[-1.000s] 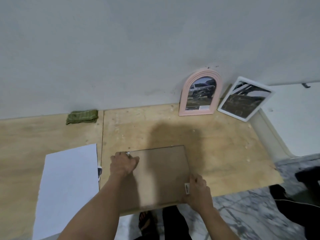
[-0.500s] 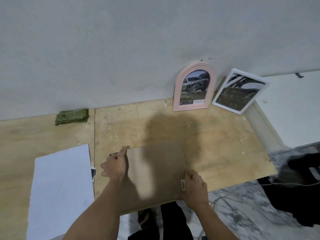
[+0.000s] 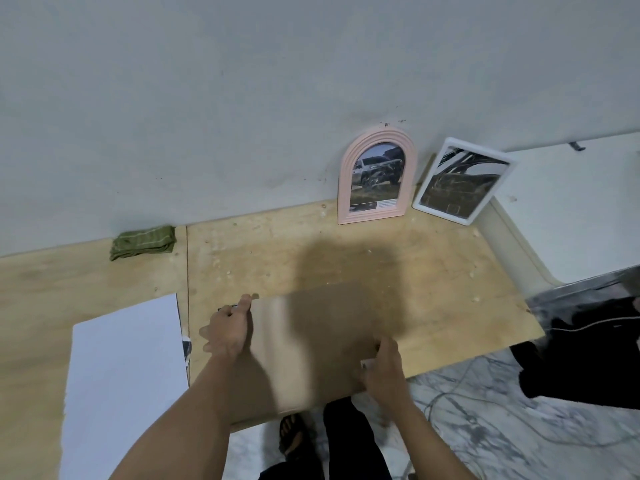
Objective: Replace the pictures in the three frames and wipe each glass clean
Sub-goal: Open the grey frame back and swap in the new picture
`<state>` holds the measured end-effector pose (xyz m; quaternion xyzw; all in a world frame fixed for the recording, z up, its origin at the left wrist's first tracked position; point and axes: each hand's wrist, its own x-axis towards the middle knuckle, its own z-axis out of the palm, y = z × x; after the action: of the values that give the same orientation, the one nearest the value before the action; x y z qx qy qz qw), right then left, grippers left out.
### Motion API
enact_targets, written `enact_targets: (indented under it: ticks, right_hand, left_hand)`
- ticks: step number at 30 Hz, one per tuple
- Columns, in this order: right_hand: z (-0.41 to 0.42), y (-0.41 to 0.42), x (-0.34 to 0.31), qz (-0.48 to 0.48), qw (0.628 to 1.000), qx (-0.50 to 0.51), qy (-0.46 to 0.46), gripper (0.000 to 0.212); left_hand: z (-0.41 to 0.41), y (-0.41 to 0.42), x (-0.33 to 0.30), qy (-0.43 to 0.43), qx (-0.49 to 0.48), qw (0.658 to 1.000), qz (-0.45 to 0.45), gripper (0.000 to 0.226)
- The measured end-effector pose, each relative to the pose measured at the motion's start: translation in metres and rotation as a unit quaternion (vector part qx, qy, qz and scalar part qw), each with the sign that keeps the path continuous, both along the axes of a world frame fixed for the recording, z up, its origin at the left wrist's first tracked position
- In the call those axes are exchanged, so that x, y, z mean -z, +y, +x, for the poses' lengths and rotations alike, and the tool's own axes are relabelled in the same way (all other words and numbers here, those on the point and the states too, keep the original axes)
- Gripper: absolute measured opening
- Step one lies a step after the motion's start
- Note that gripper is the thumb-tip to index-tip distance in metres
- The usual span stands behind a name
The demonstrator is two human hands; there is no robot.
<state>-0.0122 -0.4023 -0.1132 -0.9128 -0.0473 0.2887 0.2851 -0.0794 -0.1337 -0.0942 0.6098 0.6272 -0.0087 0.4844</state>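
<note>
Frame back (image 3: 311, 341) face-down; left fingers (image 3: 244, 303) on far-left corner, right fingers (image 3: 370, 367) pinch right edge.

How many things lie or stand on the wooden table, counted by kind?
Standing picture frames: 2, pink arched frame and white frame
Brown backing board, face down, held by both hands: 1
White paper sheet: 1
Green cloth: 1
Total: 5
</note>
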Motion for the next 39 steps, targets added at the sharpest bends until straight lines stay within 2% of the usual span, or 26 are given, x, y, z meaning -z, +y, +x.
enact_targets:
  ticks: [1, 3, 6, 9, 12, 16, 19, 20, 22, 26, 30, 33, 36, 38, 39]
  right_hand:
    - [0.006, -0.001, -0.002, 0.035, 0.999, 0.026, 0.027, 0.039]
    - [0.018, -0.005, -0.002, 0.036, 0.999, 0.028, 0.026, 0.016]
    - [0.027, -0.011, -0.003, 0.026, 0.999, 0.017, 0.028, 0.006]
    - [0.031, -0.008, -0.008, 0.054, 0.997, 0.029, 0.043, 0.009]
    - [0.043, -0.001, -0.02, 0.07, 0.993, 0.061, 0.073, 0.012]
    - [0.064, -0.013, -0.042, 0.138, 0.97, 0.153, 0.132, 0.014]
    - [0.085, -0.039, -0.054, 0.179, 0.956, 0.198, 0.121, 0.012]
    - [0.094, -0.05, -0.058, 0.182, 0.954, 0.21, 0.113, 0.011]
    - [0.112, -0.071, -0.068, 0.177, 0.952, 0.231, 0.099, 0.007]
    - [0.146, -0.113, -0.079, 0.162, 0.957, 0.231, 0.065, 0.014]
    - [0.183, -0.156, -0.072, 0.115, 0.959, 0.258, 0.003, 0.011]
    - [0.212, -0.187, -0.063, 0.061, 0.965, 0.253, -0.01, 0.008]
    - [0.225, -0.206, -0.043, 0.016, 0.974, 0.225, -0.011, 0.009]
    - [0.238, -0.219, -0.028, 0.011, 0.976, 0.216, 0.014, 0.015]
    - [0.243, -0.222, -0.023, 0.013, 0.977, 0.21, 0.024, 0.017]
  left_hand:
    - [-0.002, 0.002, 0.002, -0.006, 0.007, 1.0, -0.005, 0.063]
    - [-0.008, 0.007, 0.006, -0.014, 0.017, 1.0, -0.015, 0.069]
    - [-0.012, 0.011, 0.01, -0.046, 0.023, 0.998, -0.028, 0.069]
    - [-0.012, 0.01, 0.003, -0.083, 0.019, 0.996, -0.032, 0.054]
    - [-0.009, 0.009, -0.004, -0.087, 0.014, 0.996, -0.024, 0.051]
    - [-0.005, 0.006, -0.01, -0.097, 0.068, 0.993, -0.015, 0.041]
    - [0.0, -0.005, -0.016, -0.136, 0.106, 0.985, -0.007, 0.019]
    - [0.004, -0.013, -0.019, -0.148, 0.115, 0.982, -0.01, 0.019]
    - [0.014, -0.031, -0.025, -0.159, 0.146, 0.976, -0.029, 0.024]
    - [0.047, -0.074, -0.025, -0.143, 0.219, 0.964, -0.053, 0.03]
    - [0.089, -0.122, -0.015, -0.104, 0.24, 0.963, -0.07, 0.03]
    - [0.118, -0.164, -0.005, -0.065, 0.241, 0.967, -0.056, 0.033]
    - [0.128, -0.188, 0.004, -0.017, 0.228, 0.973, -0.021, 0.025]
    - [0.141, -0.205, 0.013, 0.006, 0.223, 0.975, 0.0, 0.01]
    - [0.144, -0.211, 0.016, 0.014, 0.218, 0.976, 0.008, 0.009]
